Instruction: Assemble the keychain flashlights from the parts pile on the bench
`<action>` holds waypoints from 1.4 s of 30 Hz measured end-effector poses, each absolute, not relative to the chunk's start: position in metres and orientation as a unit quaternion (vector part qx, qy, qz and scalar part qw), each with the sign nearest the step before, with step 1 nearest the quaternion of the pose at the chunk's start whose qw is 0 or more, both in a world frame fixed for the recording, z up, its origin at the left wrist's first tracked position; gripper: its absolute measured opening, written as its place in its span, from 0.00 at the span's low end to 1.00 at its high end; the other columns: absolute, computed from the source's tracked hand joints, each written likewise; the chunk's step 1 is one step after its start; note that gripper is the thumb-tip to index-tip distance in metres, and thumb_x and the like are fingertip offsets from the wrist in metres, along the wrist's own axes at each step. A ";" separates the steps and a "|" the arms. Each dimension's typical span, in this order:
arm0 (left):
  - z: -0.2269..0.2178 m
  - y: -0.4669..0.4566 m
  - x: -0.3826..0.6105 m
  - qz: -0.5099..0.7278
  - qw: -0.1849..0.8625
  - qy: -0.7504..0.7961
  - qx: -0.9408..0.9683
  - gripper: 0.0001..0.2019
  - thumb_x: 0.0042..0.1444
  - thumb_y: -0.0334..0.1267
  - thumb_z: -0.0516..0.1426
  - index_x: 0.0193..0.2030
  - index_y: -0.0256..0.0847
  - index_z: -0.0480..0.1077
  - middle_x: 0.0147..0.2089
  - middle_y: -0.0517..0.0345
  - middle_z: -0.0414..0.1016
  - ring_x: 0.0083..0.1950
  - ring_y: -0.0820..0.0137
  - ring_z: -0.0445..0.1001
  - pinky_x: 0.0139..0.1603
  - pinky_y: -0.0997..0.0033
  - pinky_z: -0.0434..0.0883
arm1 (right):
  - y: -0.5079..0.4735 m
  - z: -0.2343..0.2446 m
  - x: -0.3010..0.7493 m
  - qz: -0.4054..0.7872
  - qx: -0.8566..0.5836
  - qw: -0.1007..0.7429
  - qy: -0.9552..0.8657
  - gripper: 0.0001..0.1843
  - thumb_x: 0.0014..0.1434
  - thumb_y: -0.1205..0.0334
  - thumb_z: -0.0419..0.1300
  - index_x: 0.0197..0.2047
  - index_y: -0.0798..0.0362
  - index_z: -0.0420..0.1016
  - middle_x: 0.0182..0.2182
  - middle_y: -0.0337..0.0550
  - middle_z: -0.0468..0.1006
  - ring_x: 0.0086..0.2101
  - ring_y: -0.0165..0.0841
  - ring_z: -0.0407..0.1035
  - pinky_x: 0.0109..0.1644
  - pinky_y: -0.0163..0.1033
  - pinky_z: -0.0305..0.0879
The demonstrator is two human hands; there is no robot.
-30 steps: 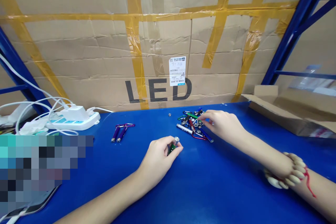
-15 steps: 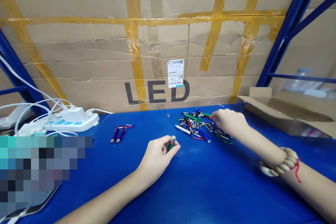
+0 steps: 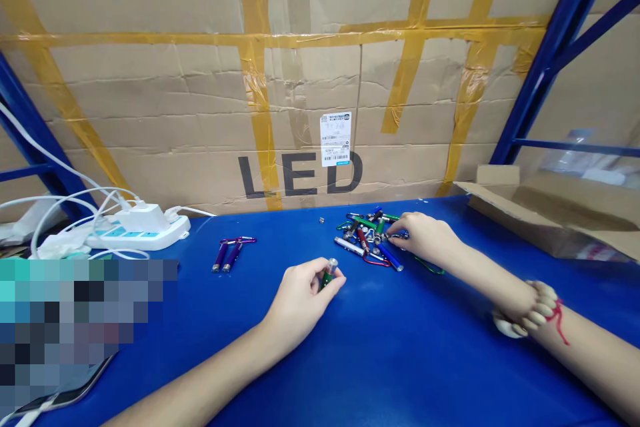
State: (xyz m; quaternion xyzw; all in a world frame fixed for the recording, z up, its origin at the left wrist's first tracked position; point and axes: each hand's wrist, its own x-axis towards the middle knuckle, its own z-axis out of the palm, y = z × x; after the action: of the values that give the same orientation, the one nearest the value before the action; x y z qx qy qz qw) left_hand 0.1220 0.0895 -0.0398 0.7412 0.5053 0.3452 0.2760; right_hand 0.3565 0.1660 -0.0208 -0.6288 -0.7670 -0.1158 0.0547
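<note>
My left hand point(image 3: 301, 293) is closed around a small green flashlight point(image 3: 327, 275), held upright above the blue table with its silver end showing past my fingertips. Most of its body is hidden by my fingers. At the right side of a pile of small flashlights, my right hand point(image 3: 426, 239) has its fingertips pinched low among the pieces; what they grip is too small to make out. Close by lie a blue flashlight point(image 3: 391, 257), a silver flashlight point(image 3: 349, 247) and a red flashlight point(image 3: 363, 239) among carabiner clips. A green carabiner point(image 3: 434, 268) shows below my right hand.
Two purple flashlights point(image 3: 225, 258) with clips lie on the left of the table point(image 3: 380, 360). A small silver piece point(image 3: 321, 220) rests near the back. A white power strip point(image 3: 165, 233) with cables is at left, an open cardboard box point(image 3: 520, 220) at right. Taped cardboard point(image 3: 200, 100) stands behind.
My right hand has moved a little left along the pile, its fingertips now nearer the middle. My left hand keeps the green flashlight in almost the same place.
</note>
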 end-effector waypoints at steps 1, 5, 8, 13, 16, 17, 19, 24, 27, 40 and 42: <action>-0.040 0.089 0.122 0.344 0.275 0.506 0.741 0.11 0.53 0.41 0.52 0.30 0.36 0.70 0.21 0.64 0.60 0.23 0.75 0.55 0.25 0.76 0.53 | 0.167 -0.022 0.357 -0.115 -0.625 0.053 -0.770 0.10 0.57 0.62 0.57 0.41 0.46 0.78 0.40 0.43 0.75 0.43 0.39 0.69 0.34 0.34 0.63; -0.041 0.089 0.121 0.342 0.271 0.509 0.742 0.11 0.53 0.41 0.52 0.30 0.36 0.70 0.21 0.64 0.59 0.23 0.75 0.55 0.25 0.76 0.53 | 0.169 -0.024 0.358 -0.108 -0.607 0.051 -0.786 0.11 0.58 0.66 0.56 0.41 0.45 0.77 0.41 0.42 0.75 0.43 0.37 0.69 0.36 0.34 0.64; -0.041 0.090 0.121 0.342 0.268 0.511 0.742 0.10 0.53 0.41 0.53 0.30 0.36 0.70 0.21 0.64 0.58 0.23 0.75 0.54 0.24 0.76 0.52 | 0.169 -0.024 0.359 -0.107 -0.606 0.056 -0.786 0.10 0.57 0.66 0.58 0.40 0.46 0.78 0.41 0.41 0.75 0.43 0.37 0.69 0.37 0.34 0.64; -0.041 0.089 0.121 0.340 0.266 0.508 0.745 0.10 0.53 0.39 0.53 0.29 0.36 0.70 0.21 0.64 0.58 0.23 0.75 0.54 0.25 0.76 0.52 | 0.169 -0.023 0.359 -0.102 -0.597 0.069 -0.793 0.08 0.57 0.64 0.58 0.38 0.46 0.78 0.38 0.39 0.76 0.42 0.37 0.70 0.36 0.34 0.64; -0.042 0.089 0.121 0.341 0.264 0.508 0.746 0.10 0.53 0.39 0.53 0.29 0.36 0.70 0.21 0.65 0.58 0.23 0.75 0.54 0.25 0.76 0.52 | 0.170 -0.024 0.358 -0.103 -0.589 0.080 -0.798 0.07 0.56 0.64 0.59 0.35 0.46 0.78 0.37 0.39 0.76 0.41 0.36 0.70 0.37 0.34 0.64; -0.042 0.089 0.121 0.341 0.264 0.507 0.746 0.10 0.53 0.39 0.53 0.29 0.36 0.70 0.21 0.65 0.58 0.23 0.75 0.54 0.25 0.76 0.52 | 0.169 -0.024 0.358 -0.103 -0.587 0.084 -0.799 0.07 0.56 0.64 0.59 0.35 0.46 0.78 0.37 0.40 0.76 0.41 0.35 0.70 0.37 0.34 0.64; -0.041 0.089 0.121 0.342 0.265 0.506 0.746 0.10 0.54 0.39 0.53 0.30 0.36 0.70 0.20 0.65 0.58 0.23 0.75 0.54 0.25 0.76 0.52 | 0.168 -0.025 0.357 -0.106 -0.585 0.094 -0.798 0.07 0.56 0.64 0.59 0.33 0.47 0.78 0.36 0.39 0.76 0.40 0.35 0.70 0.36 0.34 0.64; -0.041 0.090 0.122 0.338 0.266 0.507 0.747 0.09 0.54 0.39 0.53 0.30 0.36 0.71 0.20 0.65 0.58 0.23 0.75 0.55 0.24 0.76 0.52 | 0.164 -0.021 0.354 -0.122 -0.585 0.130 -0.792 0.07 0.54 0.67 0.59 0.29 0.48 0.78 0.35 0.40 0.75 0.38 0.35 0.70 0.32 0.33 0.62; -0.042 0.089 0.122 0.336 0.249 0.499 0.759 0.09 0.55 0.39 0.54 0.31 0.38 0.72 0.21 0.65 0.60 0.23 0.75 0.56 0.25 0.76 0.53 | 0.160 -0.016 0.349 -0.139 -0.575 0.170 -0.788 0.07 0.54 0.67 0.58 0.30 0.49 0.78 0.38 0.40 0.75 0.37 0.34 0.70 0.31 0.33 0.62; -0.043 0.088 0.121 0.329 0.175 0.468 0.802 0.09 0.57 0.38 0.55 0.27 0.39 0.69 0.26 0.64 0.70 0.27 0.73 0.62 0.29 0.75 0.55 | 0.104 -0.014 0.303 -0.008 -0.232 0.412 -0.881 0.06 0.57 0.66 0.59 0.37 0.51 0.77 0.36 0.44 0.73 0.37 0.32 0.68 0.40 0.37 0.67; -0.042 0.087 0.120 0.328 0.171 0.467 0.803 0.09 0.57 0.37 0.55 0.27 0.39 0.68 0.26 0.63 0.70 0.27 0.72 0.62 0.29 0.74 0.55 | 0.105 -0.016 0.303 -0.018 -0.225 0.399 -0.889 0.07 0.59 0.66 0.57 0.38 0.52 0.77 0.37 0.44 0.73 0.37 0.32 0.68 0.40 0.38 0.67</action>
State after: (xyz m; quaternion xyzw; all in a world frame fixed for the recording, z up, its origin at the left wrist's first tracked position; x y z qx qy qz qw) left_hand 0.1205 0.0874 -0.0424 0.8033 0.4669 0.3279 0.1708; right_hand 0.3034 0.1052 -0.0158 -0.2252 -0.8886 -0.0182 0.3992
